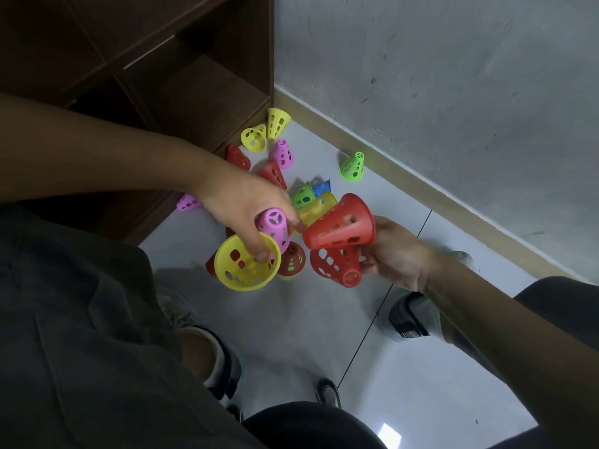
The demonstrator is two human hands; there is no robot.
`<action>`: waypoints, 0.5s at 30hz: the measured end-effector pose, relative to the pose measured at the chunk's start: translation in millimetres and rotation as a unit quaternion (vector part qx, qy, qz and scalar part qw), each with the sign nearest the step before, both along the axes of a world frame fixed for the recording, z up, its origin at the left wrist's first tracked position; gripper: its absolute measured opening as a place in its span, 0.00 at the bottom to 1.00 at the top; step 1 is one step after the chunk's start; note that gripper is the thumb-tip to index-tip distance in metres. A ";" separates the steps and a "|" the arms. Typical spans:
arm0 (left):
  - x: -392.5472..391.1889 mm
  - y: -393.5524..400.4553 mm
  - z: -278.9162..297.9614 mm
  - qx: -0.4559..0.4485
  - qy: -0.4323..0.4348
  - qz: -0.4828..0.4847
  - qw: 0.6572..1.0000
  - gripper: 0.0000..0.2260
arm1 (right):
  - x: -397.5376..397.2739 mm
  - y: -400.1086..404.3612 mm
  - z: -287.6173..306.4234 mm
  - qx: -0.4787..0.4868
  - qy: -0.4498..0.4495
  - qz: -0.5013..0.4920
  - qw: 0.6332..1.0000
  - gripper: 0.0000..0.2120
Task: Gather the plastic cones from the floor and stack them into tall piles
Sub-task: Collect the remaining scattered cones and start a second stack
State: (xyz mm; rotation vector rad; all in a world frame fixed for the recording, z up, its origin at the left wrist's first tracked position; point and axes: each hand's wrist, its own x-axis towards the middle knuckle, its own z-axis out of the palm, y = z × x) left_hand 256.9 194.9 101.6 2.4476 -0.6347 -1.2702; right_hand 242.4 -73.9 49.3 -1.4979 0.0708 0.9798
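My left hand [240,202] grips a yellow cone [246,264] by its rim, thumb inside, with a pink cone [274,225] against the fingers. My right hand [392,254] holds two red cones: one [340,226] lying sideways on top and another [337,265] below it, narrow end toward me. Between the hands lie a yellow cone [316,209], a green cone [303,196] and a blue cone [321,186]. A red cone [291,259] stands on the floor under them. Several more cones, yellow [277,123], pink [283,153], red [238,157] and green [353,166], are scattered farther back.
A dark wooden shelf unit [181,76] stands at the left, with a pink cone [187,202] at its base. A grey wall [453,92] with a beige skirting board [421,186] runs along the right. My knees and shoes frame the white tiled floor [291,335].
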 end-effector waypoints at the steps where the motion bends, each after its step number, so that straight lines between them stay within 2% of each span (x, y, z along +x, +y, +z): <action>1: 1.7 -0.8 -3.2 -0.013 -0.002 0.013 1.000 0.38 | 0.5 0.5 0.6 -0.012 -0.010 0.014 1.000 0.27; 3: -2.5 -1.7 -12.5 -0.012 0.004 0.011 1.000 0.39 | 0.9 1.4 3.9 -0.028 -0.033 0.040 0.998 0.26; 6: -2.7 -1.0 -13.9 -0.013 0.031 -0.003 0.999 0.40 | 0.7 6.0 8.5 -0.056 -0.067 0.085 0.993 0.14; 10: -3.3 0.3 -9.7 -0.025 0.092 -0.049 0.994 0.23 | -3.7 15.8 11.6 -0.080 -0.099 0.123 0.984 0.13; 15: -3.8 1.6 -14.5 0.001 0.059 -0.080 0.995 0.22 | -5.4 20.2 11.0 -0.099 -0.152 0.168 0.969 0.09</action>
